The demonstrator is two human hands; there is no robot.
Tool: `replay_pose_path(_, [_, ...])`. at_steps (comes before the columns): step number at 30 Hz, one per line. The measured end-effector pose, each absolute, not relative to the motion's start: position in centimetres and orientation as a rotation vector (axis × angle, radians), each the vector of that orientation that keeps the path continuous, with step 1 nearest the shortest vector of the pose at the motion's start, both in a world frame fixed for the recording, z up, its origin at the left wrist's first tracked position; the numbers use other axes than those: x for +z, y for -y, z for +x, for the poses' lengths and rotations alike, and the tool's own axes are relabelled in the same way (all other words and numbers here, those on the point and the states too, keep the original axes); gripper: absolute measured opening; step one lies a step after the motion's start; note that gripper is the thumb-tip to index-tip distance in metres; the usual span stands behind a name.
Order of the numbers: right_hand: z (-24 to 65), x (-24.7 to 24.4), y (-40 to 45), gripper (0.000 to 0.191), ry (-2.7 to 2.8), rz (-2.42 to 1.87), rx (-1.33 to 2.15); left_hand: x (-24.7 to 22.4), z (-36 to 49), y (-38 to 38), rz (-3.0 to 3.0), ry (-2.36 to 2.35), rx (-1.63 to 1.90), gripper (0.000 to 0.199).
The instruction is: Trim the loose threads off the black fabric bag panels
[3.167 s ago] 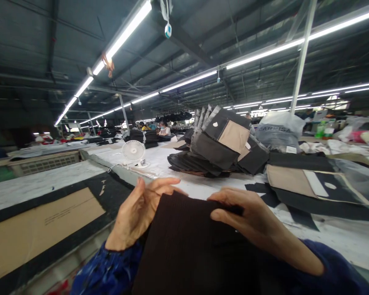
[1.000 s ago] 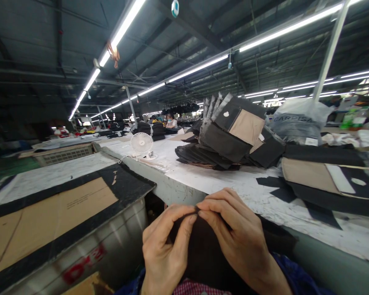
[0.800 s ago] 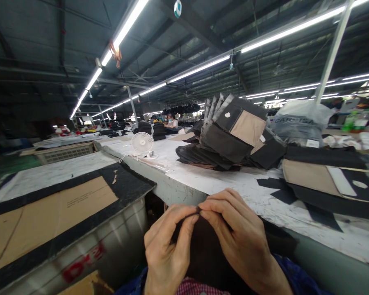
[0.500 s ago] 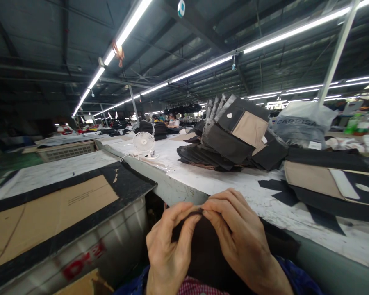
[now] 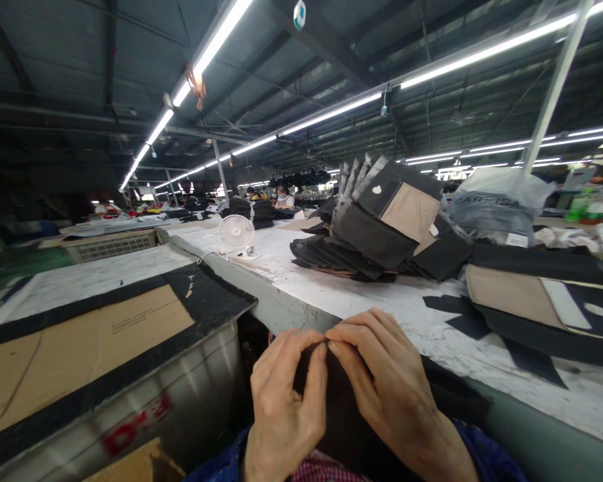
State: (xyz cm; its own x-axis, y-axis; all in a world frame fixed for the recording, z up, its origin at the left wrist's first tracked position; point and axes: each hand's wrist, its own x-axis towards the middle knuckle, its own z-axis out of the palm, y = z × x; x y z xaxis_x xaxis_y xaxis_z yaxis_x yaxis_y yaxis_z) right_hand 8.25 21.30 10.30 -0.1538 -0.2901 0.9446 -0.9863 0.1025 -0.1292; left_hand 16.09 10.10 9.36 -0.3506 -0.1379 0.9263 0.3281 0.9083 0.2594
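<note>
Pinching a dark brown fabric panel (image 5: 334, 408) at its top edge, the two hands met just short of a white-topped work table (image 5: 331, 298). The left hand (image 5: 281, 402) and right hand (image 5: 386, 381) were both closed, with thumbs and fingers gripping the cloth from either side, their fingertips almost touching at one small fold. The panel hung down toward the person's lap, its long axis running roughly straight away from the body, with its top edge pointing at the table.

Below it showed a bit of pink checked cloth (image 5: 324, 468), and a blue sleeve (image 5: 482, 455) lay at the right wrist. Two piles of black-and-beige bag panels sat on the table: a tall one (image 5: 382, 221) ahead and a lower one (image 5: 537, 294) at right, with loose black offcuts (image 5: 462, 318) beside it. One white desk fan (image 5: 236, 233) stood farther along. A plastic sack (image 5: 497, 204) carried lettering that looked like "CARRISA", though it was hard to read. To the left, a cardboard sheet (image 5: 85, 341) topped a steel bin (image 5: 195, 395) marked with blurred red characters, and one masked co-worker (image 5: 284, 199) sat far down the table.
</note>
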Motion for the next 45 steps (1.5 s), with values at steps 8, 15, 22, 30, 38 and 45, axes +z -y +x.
replay_pose_path(8, [5.5, 10.1, -21.5, 0.022, 1.793, 1.442, 1.289, 8.8, 14.5, -8.5, 0.128, 1.896, -1.105, 0.011])
replay_pose_path(15, [4.1, 8.5, -23.1, 0.007, 2.013, 1.449, 1.15, 7.7, 14.3, -6.5, 0.18, 1.831, -1.43, 0.021])
replay_pose_path(22, [4.0, 7.8, -22.5, 0.01, 2.019, 1.455, 1.223, 7.5, 14.7, -5.8, 0.153, 1.955, -1.293, 0.026])
replay_pose_path(30, [3.1, 6.9, -23.1, 0.021, 2.083, 1.5, 1.184, 6.4, 14.2, -4.0, 0.287, 1.913, -1.095, 0.017])
replay_pose_path(38, [0.9, 3.7, -26.5, 0.026, 2.297, 1.441, 1.159, 4.3, 13.6, -1.1, 0.335, 1.812, -1.292, 0.028])
replay_pose_path(45, [-0.8, 2.4, -29.4, 0.032, 2.442, 1.472, 1.323, 1.8, 12.4, 1.5, 0.431, 1.637, -1.473, 0.037])
